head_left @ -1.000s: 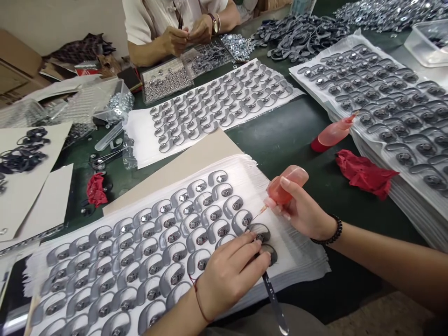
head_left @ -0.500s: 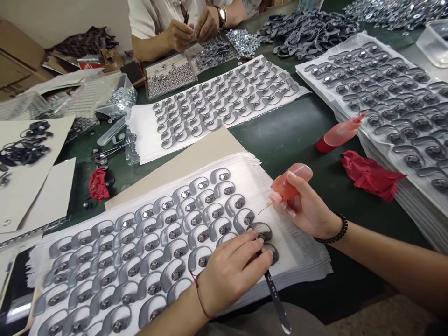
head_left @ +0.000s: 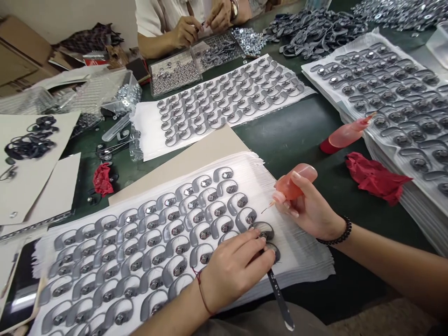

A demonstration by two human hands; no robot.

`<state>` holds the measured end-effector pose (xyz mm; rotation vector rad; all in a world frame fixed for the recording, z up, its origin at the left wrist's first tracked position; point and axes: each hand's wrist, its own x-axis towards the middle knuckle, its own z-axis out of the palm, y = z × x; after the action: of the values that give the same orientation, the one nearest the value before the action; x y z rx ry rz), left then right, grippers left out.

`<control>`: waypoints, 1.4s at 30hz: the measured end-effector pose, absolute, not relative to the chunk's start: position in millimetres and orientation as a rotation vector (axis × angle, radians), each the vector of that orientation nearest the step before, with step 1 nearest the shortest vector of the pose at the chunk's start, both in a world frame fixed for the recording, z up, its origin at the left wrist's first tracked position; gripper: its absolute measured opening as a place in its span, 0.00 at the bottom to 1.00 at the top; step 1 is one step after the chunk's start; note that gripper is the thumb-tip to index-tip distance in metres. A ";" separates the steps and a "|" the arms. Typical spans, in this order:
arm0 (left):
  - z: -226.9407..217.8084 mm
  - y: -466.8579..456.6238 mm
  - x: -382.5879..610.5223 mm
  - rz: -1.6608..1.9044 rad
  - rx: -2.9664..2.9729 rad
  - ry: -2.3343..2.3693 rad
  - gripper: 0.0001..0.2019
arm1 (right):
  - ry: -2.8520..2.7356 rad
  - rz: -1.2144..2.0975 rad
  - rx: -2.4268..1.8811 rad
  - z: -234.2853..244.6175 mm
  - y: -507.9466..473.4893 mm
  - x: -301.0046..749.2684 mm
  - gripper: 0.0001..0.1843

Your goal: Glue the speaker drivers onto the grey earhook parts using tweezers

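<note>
My right hand (head_left: 320,212) is wrapped round a squeeze bottle (head_left: 297,181) of orange-red liquid. The bottle lies tilted, its thin needle tip pointing down-left above the white sheets. My left hand (head_left: 238,268) rests on the sheets, fingers closed on slim black tweezers (head_left: 278,298) with a worn back end; their points are mostly hidden by the fingers. Close to those fingertips sit grey hook-shaped parts (head_left: 265,230) with round metal centres. Rows of the same curved parts (head_left: 178,266) cover the stack of white sheets (head_left: 252,163) to the left.
A second red squeeze bottle (head_left: 345,135) leans beside a crumpled red cloth (head_left: 376,177). Further sheets of parts (head_left: 227,95) lie behind and at right. Across the table, a person's hands (head_left: 189,31) work above trays of small metal pieces (head_left: 175,74). A phone (head_left: 23,284) lies at lower left.
The view has shifted slightly, so most things appear a little further right. My two hands keep the same grips and nearly the same places over the sheets.
</note>
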<state>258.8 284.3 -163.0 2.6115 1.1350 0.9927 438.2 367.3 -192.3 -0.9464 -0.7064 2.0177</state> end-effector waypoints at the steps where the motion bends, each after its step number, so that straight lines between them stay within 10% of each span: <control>1: -162.5 284.4 258.9 0.996 2.615 1.135 0.04 | -0.741 1.993 -0.943 -191.9 366.4 437.9 0.22; 42: -177.8 271.7 267.3 0.879 2.794 1.138 0.04 | -2.086 0.783 -0.742 -186.0 345.2 429.5 0.15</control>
<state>267.3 271.7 -177.8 2.7945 1.1377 0.8788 429.5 345.2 -186.0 -0.7420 -2.0860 0.7831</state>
